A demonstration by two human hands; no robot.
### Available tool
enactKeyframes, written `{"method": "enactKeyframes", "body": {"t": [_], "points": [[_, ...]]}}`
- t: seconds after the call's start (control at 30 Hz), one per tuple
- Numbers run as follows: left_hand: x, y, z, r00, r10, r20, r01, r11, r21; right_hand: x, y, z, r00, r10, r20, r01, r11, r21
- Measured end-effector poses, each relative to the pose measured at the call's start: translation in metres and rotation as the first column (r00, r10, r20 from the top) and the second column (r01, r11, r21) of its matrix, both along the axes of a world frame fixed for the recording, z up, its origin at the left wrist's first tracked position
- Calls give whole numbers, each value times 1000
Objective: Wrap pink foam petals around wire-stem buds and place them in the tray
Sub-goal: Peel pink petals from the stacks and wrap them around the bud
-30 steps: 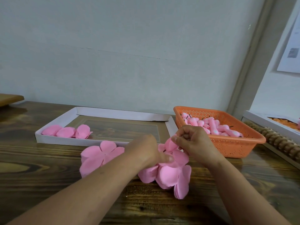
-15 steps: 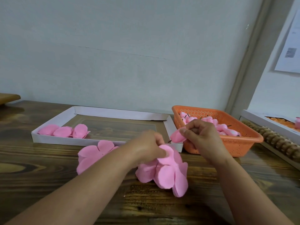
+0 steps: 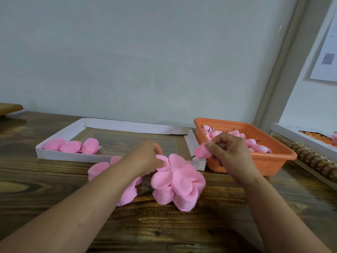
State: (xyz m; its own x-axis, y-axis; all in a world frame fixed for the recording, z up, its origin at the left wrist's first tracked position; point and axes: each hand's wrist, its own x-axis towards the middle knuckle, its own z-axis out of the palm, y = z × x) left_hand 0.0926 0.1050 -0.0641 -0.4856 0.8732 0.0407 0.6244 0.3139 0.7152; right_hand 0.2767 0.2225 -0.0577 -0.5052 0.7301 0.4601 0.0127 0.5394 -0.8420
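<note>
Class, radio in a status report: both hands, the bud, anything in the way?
Left hand pinching petal stack. Right hand gripping bud, wire poking out left. White tray just behind, nothing blocking.

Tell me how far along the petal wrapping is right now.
Done: about three wrapped flowers lie at the left end of the white tray. In hand: the right hand pinches a bud with its wire stem showing, while the left hand holds the top of the petal stack. Left: many buds fill the orange basket, and another petal pile waits, so it looks early.
</note>
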Motion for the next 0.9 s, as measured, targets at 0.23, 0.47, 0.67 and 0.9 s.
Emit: {"method": "enactKeyframes", "body": {"t": [0.23,0.47,0.67,0.9], "points": [[18,3,-1,999,33,-20,-32,997,75,1,0,0,1000,-9,-19,9,1000,-21],[21,3,4,891,37,-452,0,997,82,1,2,0,1000,-9,-20,9,1000,-3],[15,33,4,877,-180,-445,177,983,-49,1,1,-1,1000,-19,-24,19,1000,9],[14,44,-6,869,-226,-441,216,974,-74,1,4,-3,1000,-14,17,14,1000,6]]}}
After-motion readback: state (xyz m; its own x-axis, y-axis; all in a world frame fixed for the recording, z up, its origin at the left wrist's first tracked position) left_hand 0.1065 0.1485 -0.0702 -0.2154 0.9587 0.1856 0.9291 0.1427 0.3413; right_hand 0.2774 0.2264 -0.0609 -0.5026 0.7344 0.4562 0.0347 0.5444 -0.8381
